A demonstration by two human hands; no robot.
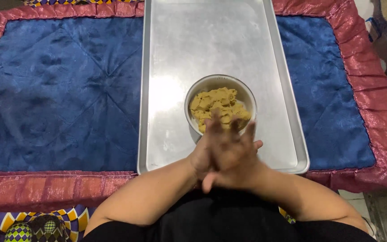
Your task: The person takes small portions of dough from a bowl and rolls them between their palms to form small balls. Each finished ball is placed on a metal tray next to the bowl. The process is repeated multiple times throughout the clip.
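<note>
A round metal bowl (243,92) of tan dough (217,105) sits on a long metal baking tray (189,40). My left hand (208,152) and my right hand (242,157) are pressed palm to palm over the tray's near edge, just in front of the bowl. The fingers are blurred and cross each other. Whether a piece of dough lies between the palms is hidden.
The tray lies on a quilted blue cloth (59,89) with a shiny red border (45,188). A patterned fabric (27,224) shows at the lower left. Bare floor (381,210) is visible at the lower right.
</note>
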